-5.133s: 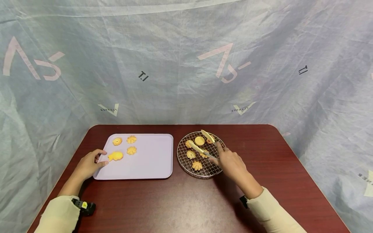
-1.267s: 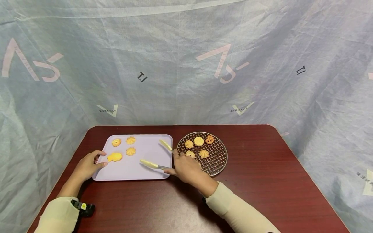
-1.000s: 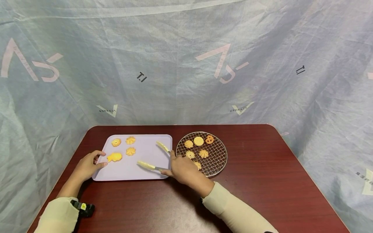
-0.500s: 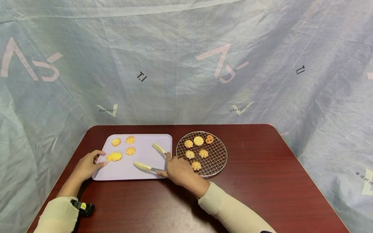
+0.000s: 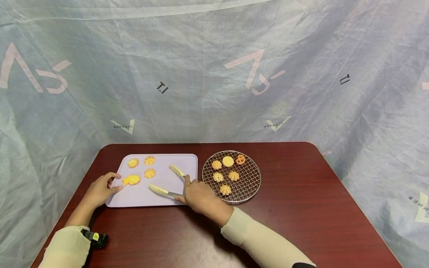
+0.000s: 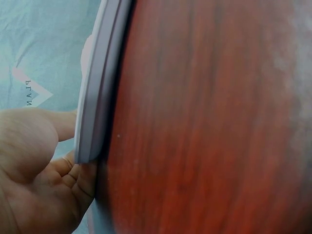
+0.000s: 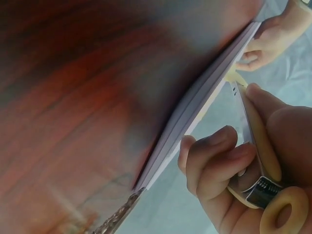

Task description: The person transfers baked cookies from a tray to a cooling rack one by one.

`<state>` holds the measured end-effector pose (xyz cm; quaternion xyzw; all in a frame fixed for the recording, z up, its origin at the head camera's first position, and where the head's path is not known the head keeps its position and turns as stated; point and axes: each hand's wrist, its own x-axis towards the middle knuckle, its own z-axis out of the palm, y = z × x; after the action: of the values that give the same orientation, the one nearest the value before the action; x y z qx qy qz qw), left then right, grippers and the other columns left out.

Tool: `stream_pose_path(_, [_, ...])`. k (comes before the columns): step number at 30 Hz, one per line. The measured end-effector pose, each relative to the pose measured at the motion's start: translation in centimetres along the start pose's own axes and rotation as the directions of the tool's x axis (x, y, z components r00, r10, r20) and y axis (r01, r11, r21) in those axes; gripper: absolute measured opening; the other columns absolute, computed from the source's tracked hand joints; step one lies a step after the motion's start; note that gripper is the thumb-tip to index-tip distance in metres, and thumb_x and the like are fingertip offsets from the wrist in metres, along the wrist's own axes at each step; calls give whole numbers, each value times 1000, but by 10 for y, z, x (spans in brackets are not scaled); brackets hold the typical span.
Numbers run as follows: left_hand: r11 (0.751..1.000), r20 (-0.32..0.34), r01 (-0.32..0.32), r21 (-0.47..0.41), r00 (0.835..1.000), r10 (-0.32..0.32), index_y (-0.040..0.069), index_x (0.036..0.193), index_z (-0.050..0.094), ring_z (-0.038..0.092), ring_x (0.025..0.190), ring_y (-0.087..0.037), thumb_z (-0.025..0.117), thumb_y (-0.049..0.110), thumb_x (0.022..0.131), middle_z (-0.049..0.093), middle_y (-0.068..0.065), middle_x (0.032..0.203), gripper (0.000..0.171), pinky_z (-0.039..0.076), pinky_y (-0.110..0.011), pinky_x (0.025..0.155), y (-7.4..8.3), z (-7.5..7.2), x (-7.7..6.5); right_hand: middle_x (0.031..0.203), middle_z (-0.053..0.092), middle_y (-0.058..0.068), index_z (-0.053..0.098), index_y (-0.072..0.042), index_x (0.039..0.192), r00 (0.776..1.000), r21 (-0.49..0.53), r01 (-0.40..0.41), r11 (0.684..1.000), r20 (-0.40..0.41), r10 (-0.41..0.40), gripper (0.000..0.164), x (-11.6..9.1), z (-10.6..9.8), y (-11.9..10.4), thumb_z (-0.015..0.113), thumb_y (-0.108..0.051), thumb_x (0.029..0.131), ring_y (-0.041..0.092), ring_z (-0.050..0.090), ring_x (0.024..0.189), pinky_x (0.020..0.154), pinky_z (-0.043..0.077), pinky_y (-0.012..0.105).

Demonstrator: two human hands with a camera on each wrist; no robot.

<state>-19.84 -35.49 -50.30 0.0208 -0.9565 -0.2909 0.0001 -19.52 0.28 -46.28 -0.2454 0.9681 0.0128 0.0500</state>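
Note:
My left hand (image 5: pixel 99 190) grips the left edge of a pale lilac tray (image 5: pixel 134 200), thumb over the rim. In the left wrist view, the left hand (image 6: pixel 44 180) pinches the tray's corner. A pair of tongs (image 5: pixel 159 190) with yellow tips is held in my right hand (image 5: pixel 201 196), over the tray's right half. The tong tips stand apart with nothing between them, pointing left. The right wrist view shows curled fingers round the tongs (image 7: pixel 263 141) and a yellow ring at their end. On the tray's left side lie a fish-shaped cookie (image 5: pixel 132 180), a ring-shaped cookie (image 5: pixel 133 163) and two flower-shaped cookies (image 5: pixel 149 173).
Right of the tray stands a round wire rack (image 5: pixel 249 186) bearing several cookies, among them a pretzel (image 5: pixel 240 159) and a round cookie (image 5: pixel 228 161). Both stand on a dark red wooden table (image 5: pixel 301 186). Grey cloth (image 5: pixel 204 93) hangs behind it.
My right hand has carried the open tongs left from over the wire rack to over the tray. My left hand stays at the tray's edge. The cookies lie as before.

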Motion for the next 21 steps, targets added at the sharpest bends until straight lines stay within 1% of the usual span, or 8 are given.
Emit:
stream_pose_path(8, [1000, -3, -11, -1, 1000, 11, -4, 128, 57, 49, 87, -32, 75, 12, 94, 50, -17, 94, 42, 37, -39, 69, 0, -1, 0, 114, 71, 18, 38, 1, 156, 1000, 10, -7, 1000, -11, 7, 94, 6, 1, -7, 47, -72, 97, 29, 71, 89, 71, 58, 38])
stream_pose_path(14, [1000, 2, -5, -3, 1000, 5, -4, 129, 57, 48, 87, -31, 74, 12, 94, 49, -16, 94, 42, 36, -39, 69, 1, -1, -1, 115, 71, 15, 39, -2, 157, 1000, -5, -25, 1000, -11, 25, 93, 11, 2, -14, 47, -72, 97, 27, 71, 87, 70, 57, 37])
stream_pose_path(21, [1000, -1, -13, -4, 1000, 13, -4, 128, 57, 48, 86, -30, 74, 12, 94, 49, -15, 92, 41, 36, -39, 69, 1, -1, 0, 122, 70, 13, 38, -4, 158, 1000, -27, -30, 999, -3, 30, 90, 16, 2, -22, 46, -71, 98, 25, 71, 94, 75, 57, 35])
